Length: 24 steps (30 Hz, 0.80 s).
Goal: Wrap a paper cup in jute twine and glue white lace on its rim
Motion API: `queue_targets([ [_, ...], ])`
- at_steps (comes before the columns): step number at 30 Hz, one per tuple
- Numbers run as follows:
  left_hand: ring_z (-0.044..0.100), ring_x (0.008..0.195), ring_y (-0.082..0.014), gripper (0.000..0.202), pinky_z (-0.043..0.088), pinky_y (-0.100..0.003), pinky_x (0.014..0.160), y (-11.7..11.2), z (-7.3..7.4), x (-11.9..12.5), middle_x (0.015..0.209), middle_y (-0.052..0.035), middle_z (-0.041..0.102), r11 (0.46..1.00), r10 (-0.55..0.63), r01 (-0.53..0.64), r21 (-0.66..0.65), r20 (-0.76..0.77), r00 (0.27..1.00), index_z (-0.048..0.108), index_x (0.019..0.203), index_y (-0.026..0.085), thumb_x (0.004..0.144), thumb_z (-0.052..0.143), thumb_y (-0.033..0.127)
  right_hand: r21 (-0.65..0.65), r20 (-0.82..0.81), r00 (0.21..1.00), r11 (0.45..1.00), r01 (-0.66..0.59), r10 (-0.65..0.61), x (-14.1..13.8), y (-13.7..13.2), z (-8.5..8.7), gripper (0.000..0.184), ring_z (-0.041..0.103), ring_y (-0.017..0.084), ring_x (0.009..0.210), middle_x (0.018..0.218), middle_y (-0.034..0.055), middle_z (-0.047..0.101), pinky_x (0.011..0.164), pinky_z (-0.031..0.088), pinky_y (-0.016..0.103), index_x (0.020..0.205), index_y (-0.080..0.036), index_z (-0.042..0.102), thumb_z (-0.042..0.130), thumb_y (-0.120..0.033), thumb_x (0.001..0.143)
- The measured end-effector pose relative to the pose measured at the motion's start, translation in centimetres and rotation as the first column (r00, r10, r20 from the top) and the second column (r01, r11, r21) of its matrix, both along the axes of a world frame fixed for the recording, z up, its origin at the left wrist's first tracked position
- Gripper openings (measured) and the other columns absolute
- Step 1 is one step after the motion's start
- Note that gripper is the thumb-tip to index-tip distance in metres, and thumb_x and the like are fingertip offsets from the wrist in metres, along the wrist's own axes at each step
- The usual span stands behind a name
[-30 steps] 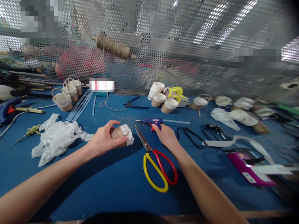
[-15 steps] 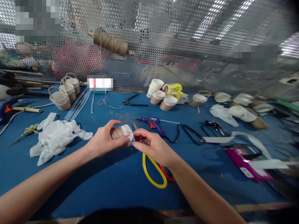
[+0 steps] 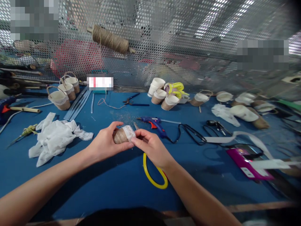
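Tilted on its side, a small twine-wrapped cup (image 3: 120, 135) with white lace round its rim lies in the grip of my left hand (image 3: 105, 138). My right hand (image 3: 150, 145) pinches the lace edge (image 3: 130, 131) at the rim between thumb and fingers. Under that hand lie scissors (image 3: 152, 181) with a yellow handle loop; the hand covers much of them. A blue glue gun (image 3: 154, 124) rests just beyond my right hand, its nozzle pointing left. Crumpled white lace cloth (image 3: 55, 138) is heaped left of my left hand.
Finished twine cups (image 3: 60, 99) with handles stand at back left, beside clear glue sticks (image 3: 77, 105). Pliers (image 3: 134, 102) lie mid-table. More cups (image 3: 169, 102) stand behind the glue gun. A magenta box (image 3: 246, 164) and black cables (image 3: 192, 135) occupy the right. A mesh screen (image 3: 164, 40) closes the back.
My right hand has shifted slightly along the cup's rim, and the cup has turned a little, showing more of its twine side. The scissors' red handle is now mostly covered.
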<state>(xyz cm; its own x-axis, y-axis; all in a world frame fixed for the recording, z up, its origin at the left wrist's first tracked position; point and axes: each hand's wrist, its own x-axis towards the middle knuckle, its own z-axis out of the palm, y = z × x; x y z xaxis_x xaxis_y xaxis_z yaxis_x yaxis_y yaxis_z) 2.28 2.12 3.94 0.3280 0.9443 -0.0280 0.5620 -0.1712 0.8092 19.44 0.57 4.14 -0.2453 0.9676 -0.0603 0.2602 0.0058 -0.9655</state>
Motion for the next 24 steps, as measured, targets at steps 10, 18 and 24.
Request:
queue_targets([
  [10,0.057,0.064,-0.0152,0.057,0.045,-0.026,0.058,-0.17,0.09,0.04,0.084,-0.0045,0.063,1.0,0.001,-0.001,-0.009,0.021,1.0,0.048,0.114,0.017,0.07,0.057,0.053,0.103,0.039,0.999,0.995,0.0,-0.004,0.01,-0.38,-0.45,0.01,0.048,0.012,0.062,0.067,-0.0015,0.051,0.062,0.041,0.026,0.073,-0.018,0.051,0.051,-0.028,0.075],
  [18,0.059,0.075,-0.0178,0.051,0.047,-0.029,0.066,-0.16,-0.29,-0.15,0.094,-0.008,0.063,0.999,-0.029,0.028,0.03,0.023,0.999,0.047,0.116,0.015,0.075,0.054,0.045,0.091,0.017,0.999,0.996,0.025,-0.027,-0.15,-0.39,-0.25,0.011,0.048,0.012,0.063,0.068,-0.0006,0.053,0.061,0.04,0.027,0.073,-0.017,0.054,0.053,-0.028,0.074],
  [24,0.059,0.077,-0.0189,0.052,0.047,-0.032,0.069,-0.27,-0.52,0.04,0.095,-0.0084,0.063,0.996,-0.014,0.014,0.093,0.007,1.0,0.048,0.115,0.014,0.073,0.056,0.042,0.077,0.016,0.998,0.996,0.054,-0.055,-0.17,-0.41,-0.42,0.011,0.046,0.011,0.06,0.065,-0.0014,0.051,0.059,0.039,0.026,0.07,-0.018,0.053,0.052,-0.027,0.074],
])
